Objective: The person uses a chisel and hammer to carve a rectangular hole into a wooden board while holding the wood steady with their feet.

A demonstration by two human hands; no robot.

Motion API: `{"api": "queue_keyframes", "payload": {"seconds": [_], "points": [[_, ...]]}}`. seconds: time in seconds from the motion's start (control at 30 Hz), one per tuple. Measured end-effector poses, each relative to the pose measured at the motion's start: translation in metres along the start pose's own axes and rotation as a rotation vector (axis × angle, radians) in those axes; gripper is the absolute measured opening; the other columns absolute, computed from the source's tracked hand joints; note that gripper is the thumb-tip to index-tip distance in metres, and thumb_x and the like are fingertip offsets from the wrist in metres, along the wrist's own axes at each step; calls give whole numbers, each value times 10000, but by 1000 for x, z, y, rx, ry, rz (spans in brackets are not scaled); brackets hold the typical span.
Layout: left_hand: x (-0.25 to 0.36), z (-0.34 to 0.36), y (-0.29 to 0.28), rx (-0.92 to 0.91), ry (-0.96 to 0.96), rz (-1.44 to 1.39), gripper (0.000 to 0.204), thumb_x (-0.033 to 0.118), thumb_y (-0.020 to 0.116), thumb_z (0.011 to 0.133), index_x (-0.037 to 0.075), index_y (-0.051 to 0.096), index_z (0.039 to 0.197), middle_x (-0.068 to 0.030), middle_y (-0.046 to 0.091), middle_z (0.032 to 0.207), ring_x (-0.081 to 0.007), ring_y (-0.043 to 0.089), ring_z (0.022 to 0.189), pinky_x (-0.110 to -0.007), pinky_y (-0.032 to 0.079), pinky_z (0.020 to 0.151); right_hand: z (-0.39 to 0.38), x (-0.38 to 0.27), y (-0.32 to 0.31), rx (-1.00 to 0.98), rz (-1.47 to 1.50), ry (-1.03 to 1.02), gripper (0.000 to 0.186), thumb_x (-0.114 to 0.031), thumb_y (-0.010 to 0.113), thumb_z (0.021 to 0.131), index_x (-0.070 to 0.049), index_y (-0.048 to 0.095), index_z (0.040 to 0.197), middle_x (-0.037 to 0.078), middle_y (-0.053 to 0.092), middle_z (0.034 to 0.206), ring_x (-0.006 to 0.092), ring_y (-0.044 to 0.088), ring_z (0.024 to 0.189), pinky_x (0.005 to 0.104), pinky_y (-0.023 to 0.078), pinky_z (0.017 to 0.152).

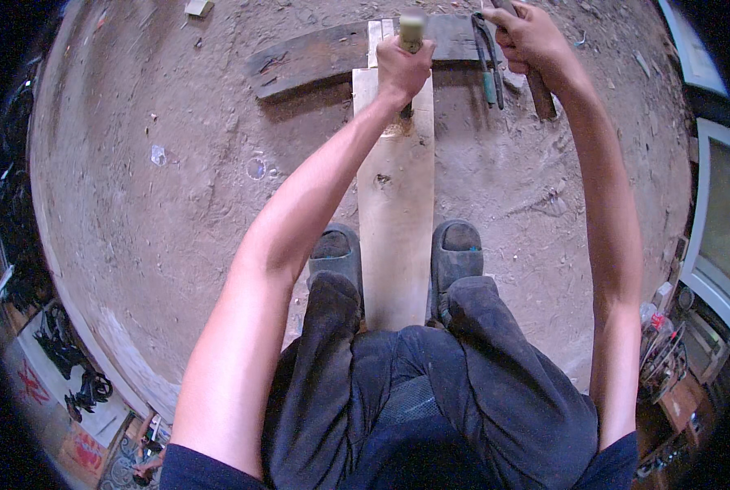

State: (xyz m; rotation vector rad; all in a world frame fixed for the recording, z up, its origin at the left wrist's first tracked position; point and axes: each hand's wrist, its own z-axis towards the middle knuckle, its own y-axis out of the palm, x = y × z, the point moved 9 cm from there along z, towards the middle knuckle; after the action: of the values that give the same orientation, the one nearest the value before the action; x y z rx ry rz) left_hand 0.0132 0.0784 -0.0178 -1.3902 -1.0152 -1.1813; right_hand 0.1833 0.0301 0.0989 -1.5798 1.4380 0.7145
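Note:
My left hand (403, 69) is wrapped round an upright chisel (411, 37), its pale handle end showing above the fist. The dark lower part of the chisel meets a long pale wooden board (393, 220), beside a small rough cut with wood chips (398, 128). Up at the right, my right hand (532, 42) grips a brown wooden stick-like handle (540, 96). Its upper end runs toward the top edge, so I cannot make out a head. The board runs from between my legs to a dark weathered plank (316, 64) lying crosswise at its far end.
Long-handled pliers or cutters with green grips (488, 82) lean over the plank's right end. My sandalled feet (459, 253) flank the board. Dirt ground (193, 212) holds scattered scraps. A window frame (712, 212) and piled tools (663, 351) line the right side.

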Motion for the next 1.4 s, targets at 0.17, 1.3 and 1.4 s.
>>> {"api": "queue_keyframes", "payload": {"seconds": [0.17, 1.3, 1.4], "points": [[10, -26, -9, -46, 37, -176, 277, 135, 620, 804, 14, 563, 562, -26, 570, 503, -91, 559, 464, -276, 447, 442, -5, 31, -10, 97, -235, -79, 236, -229, 588, 955, -100, 450, 814, -51, 374, 554, 36, 325, 388, 237, 274, 325], [50, -62, 49, -783, 8, -311, 169, 152, 655, 690, 68, 509, 672, 33, 449, 607, -72, 426, 537, -267, 346, 474, -67, 77, -21, 75, -108, 109, 259, -278, 599, 947, -121, 449, 806, -73, 369, 578, 28, 308, 409, 226, 268, 342], [51, -64, 58, -825, 49, -238, 174, 155, 657, 705, 68, 507, 681, 33, 457, 612, -72, 425, 533, -271, 343, 466, -67, 78, -23, 83, -124, 112, 253, -279, 599, 947, -119, 455, 814, -74, 368, 580, 26, 308, 411, 226, 269, 343]]}}
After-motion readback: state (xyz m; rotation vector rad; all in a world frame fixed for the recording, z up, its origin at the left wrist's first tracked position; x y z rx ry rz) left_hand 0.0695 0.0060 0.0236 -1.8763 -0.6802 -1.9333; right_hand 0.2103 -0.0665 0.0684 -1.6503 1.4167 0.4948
